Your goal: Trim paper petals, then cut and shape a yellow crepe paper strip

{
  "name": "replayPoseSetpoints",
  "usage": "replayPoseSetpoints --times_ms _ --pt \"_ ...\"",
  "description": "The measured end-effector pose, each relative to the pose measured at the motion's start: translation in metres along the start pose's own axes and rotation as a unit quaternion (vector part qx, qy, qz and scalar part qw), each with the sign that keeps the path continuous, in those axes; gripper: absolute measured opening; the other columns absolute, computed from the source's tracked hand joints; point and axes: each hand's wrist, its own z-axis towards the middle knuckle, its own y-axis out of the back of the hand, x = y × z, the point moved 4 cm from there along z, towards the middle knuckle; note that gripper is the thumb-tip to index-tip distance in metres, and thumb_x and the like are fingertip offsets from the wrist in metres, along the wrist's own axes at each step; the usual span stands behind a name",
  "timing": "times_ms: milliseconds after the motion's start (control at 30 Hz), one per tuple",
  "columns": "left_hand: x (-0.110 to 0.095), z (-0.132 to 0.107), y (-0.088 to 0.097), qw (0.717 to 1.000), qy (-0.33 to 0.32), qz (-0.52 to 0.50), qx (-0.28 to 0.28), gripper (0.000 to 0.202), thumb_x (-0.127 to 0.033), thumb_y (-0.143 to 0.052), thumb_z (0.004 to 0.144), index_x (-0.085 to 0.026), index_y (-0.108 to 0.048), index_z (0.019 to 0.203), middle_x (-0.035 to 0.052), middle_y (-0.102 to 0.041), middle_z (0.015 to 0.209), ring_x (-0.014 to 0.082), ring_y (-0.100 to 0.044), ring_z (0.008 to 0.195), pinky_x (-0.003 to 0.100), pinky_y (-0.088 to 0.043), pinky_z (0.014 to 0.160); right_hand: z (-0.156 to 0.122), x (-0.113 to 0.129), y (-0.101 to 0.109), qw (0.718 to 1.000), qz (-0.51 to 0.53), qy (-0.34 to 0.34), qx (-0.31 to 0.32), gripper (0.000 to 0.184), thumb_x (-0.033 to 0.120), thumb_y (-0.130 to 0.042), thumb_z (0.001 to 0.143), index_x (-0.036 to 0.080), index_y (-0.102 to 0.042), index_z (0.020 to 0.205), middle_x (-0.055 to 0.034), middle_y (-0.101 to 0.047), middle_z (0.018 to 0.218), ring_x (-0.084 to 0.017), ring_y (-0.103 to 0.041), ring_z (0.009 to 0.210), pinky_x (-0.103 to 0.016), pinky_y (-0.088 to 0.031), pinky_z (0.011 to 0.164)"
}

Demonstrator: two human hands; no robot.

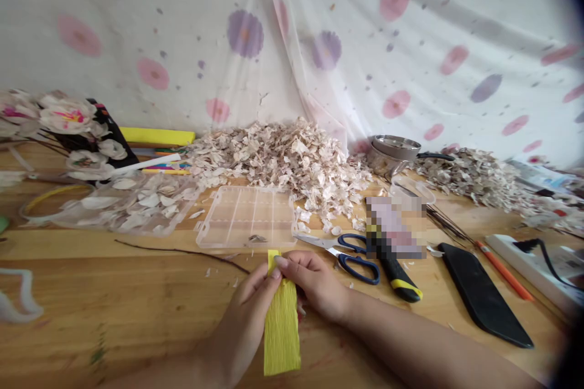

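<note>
A strip of yellow crepe paper [281, 334] hangs between my hands, its narrow top end standing up above my thumbs. My left hand [244, 310] pinches the strip's left edge near the top. From the other side my right hand [314, 282] grips the same upper part, thumb in front and fingers curled behind. A thin brown twig [182, 250] runs along the table, its right end disappearing behind my left hand. Just beyond my right hand lie scissors [340, 250] with dark blue handles, blades parted. Behind my hands sits a clear divided plastic box [249, 216] with a few small bits inside.
A large heap of pale dried petals [292, 158] rises against the flowered curtain [246, 30]. At right are a black-handled tool [401, 279], a black sheath [486, 295], an orange stick [504, 270] and a power strip [538, 273]. White artificial flowers [68, 115] stand at left.
</note>
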Motion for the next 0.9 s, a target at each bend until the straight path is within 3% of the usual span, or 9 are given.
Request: replayPoseSetpoints --times_ms 100,233,500,900 --pt "0.0000 -0.0006 -0.0014 1.000 0.014 -0.002 0.004 0.029 -0.043 -0.051 0.081 -0.020 -0.064 0.093 0.0010 -0.072 0.076 0.0209 -0.066 0.074 0.029 -0.049 0.073 -0.0001 -0.0002 0.0003 1.000 -0.006 0.004 0.003 0.051 0.064 -0.061 0.068 0.014 -0.052 0.061 0.0071 -0.047 0.039 -0.003 -0.038 0.026 -0.014 -0.028 0.025" --pt "-0.0029 -0.0017 0.0007 0.999 -0.005 0.015 -0.030 0.026 -0.041 -0.054 0.078 -0.020 -0.066 0.087 0.0017 -0.072 0.082 0.0219 -0.064 0.087 0.027 -0.047 0.078 -0.0006 0.0014 -0.0003 1.000 -0.011 -0.001 0.000 0.052 0.065 -0.061 0.067 0.015 -0.051 0.061 0.0077 -0.046 0.039 -0.003 -0.037 0.026 -0.013 -0.028 0.026" --pt "-0.0006 0.0000 0.0002 1.000 -0.005 0.005 -0.024 0.026 -0.041 -0.056 0.077 -0.018 -0.066 0.085 0.0027 -0.071 0.079 0.0229 -0.063 0.084 0.028 -0.048 0.075 -0.0009 0.0035 -0.0015 1.000 -0.012 -0.004 -0.005 0.050 0.063 -0.063 0.067 0.015 -0.051 0.063 0.0089 -0.044 0.040 -0.003 -0.036 0.027 -0.014 -0.028 0.026" --pt "0.0019 -0.0011 0.0005 1.000 0.010 -0.001 -0.006 0.032 -0.043 -0.055 0.081 -0.018 -0.065 0.099 0.0046 -0.072 0.094 0.0232 -0.062 0.093 0.026 -0.048 0.073 -0.0008 0.0019 -0.0001 1.000 -0.008 0.015 0.022 0.047 0.061 -0.059 0.072 0.015 -0.050 0.063 0.0088 -0.044 0.039 -0.004 -0.037 0.026 -0.014 -0.029 0.026"
